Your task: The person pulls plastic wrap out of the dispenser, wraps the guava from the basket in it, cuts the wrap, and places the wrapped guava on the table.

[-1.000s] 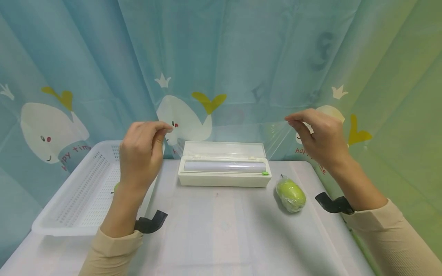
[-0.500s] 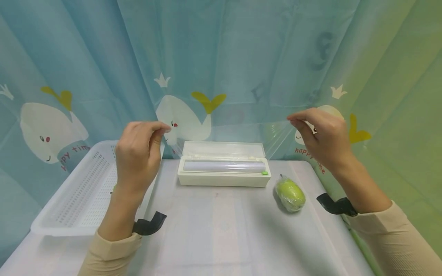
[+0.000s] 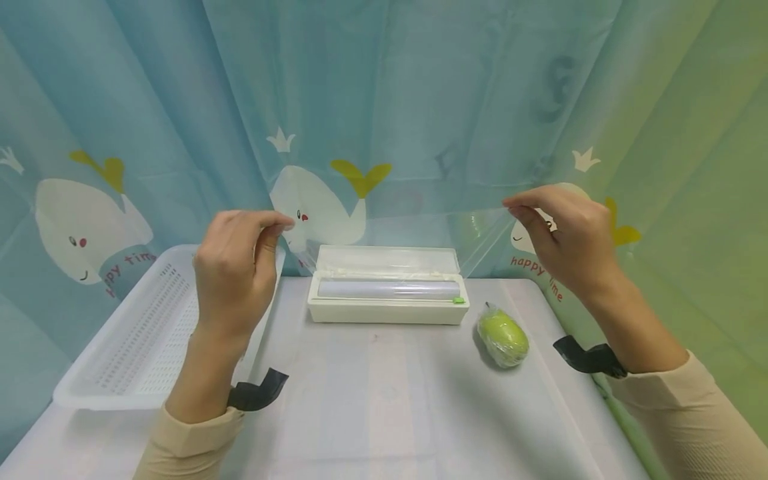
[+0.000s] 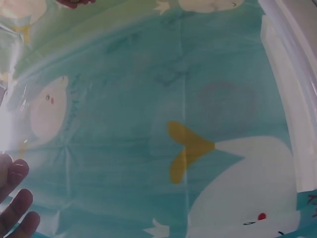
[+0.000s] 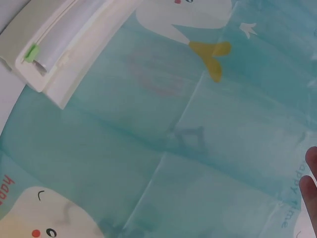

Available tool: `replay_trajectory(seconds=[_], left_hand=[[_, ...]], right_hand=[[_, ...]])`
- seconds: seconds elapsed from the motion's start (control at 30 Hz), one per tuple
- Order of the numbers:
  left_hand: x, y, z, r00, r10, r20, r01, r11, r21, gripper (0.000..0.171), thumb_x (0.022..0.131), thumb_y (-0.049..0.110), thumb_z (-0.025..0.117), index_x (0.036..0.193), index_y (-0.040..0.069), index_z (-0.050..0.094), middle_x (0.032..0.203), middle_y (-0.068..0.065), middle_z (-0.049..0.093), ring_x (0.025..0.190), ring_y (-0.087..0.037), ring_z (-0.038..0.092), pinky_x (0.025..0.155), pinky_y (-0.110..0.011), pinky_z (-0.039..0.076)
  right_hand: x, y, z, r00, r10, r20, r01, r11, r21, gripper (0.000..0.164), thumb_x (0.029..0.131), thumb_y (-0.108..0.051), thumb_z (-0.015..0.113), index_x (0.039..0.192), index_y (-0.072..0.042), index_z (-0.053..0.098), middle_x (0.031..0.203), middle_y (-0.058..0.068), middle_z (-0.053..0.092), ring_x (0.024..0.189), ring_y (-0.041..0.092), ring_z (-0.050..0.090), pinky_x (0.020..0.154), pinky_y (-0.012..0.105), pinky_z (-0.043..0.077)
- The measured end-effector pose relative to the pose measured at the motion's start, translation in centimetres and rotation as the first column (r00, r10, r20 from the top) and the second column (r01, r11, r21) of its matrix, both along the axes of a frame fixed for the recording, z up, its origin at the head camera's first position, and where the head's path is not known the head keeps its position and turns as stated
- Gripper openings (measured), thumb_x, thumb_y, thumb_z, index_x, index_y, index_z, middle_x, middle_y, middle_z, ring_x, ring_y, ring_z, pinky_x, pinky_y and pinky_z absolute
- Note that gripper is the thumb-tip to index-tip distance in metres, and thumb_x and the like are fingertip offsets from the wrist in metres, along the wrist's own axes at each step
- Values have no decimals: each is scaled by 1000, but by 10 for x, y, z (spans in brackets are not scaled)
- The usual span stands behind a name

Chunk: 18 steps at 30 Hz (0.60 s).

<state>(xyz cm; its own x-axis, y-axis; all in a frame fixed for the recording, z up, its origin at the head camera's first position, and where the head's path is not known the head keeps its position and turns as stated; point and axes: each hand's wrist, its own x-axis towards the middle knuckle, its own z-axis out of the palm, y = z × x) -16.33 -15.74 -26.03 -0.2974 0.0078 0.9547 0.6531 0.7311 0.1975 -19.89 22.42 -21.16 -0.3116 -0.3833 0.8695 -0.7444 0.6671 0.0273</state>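
A clear sheet of plastic wrap [image 3: 414, 230] stretches up from a white wrap dispenser box [image 3: 387, 313] whose lid stands raised. My left hand [image 3: 237, 267] pinches one upper corner of the sheet between thumb and fingers. The opposite corner is pinched by my right hand [image 3: 567, 237], a little higher and to the right. Inside the box lies the roll [image 3: 387, 289], with a green slider [image 3: 459, 300] at the right end of the front rail. Fingertips [image 4: 17, 171] show at the edge of the left wrist view, and fingers [image 5: 308, 186] at that of the right wrist view.
A green fruit wrapped in film [image 3: 503, 339] lies on the table [image 3: 384, 413], right of the box. At the left stands a white perforated basket [image 3: 120, 393], partly behind my left forearm. A blue-green curtain [image 3: 420, 100] with whale prints hangs close behind the box.
My hands have drifted slightly apart, left hand leftward and right hand rightward, each still pinching the plastic wrap. The box and the wrapped fruit stay in place.
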Motion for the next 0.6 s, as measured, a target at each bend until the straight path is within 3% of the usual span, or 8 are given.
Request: replay_trajectory(seconds=[0.53, 0.6], left_hand=[[6, 1, 4, 999, -11, -32, 12, 999, 31, 15, 98, 5, 60, 93, -1, 72, 83, -14, 71, 82, -35, 61, 73, -42, 48], [6, 1, 3, 1000, -9, -30, 10, 1000, 23, 14, 98, 4, 60, 93, -2, 72, 84, -15, 71, 81, -35, 61, 72, -41, 48]], right_hand=[[9, -1, 3, 1000, 16, 6, -15, 1000, -15, 13, 85, 4, 72, 95, -2, 76, 88, 8, 75, 83, 21, 65, 81, 8, 41], [9, 0, 1, 1000, 9, 3, -9, 1000, 4, 13, 85, 3, 73, 95, -3, 76, 88, 7, 75, 80, 19, 64, 74, 10, 41]])
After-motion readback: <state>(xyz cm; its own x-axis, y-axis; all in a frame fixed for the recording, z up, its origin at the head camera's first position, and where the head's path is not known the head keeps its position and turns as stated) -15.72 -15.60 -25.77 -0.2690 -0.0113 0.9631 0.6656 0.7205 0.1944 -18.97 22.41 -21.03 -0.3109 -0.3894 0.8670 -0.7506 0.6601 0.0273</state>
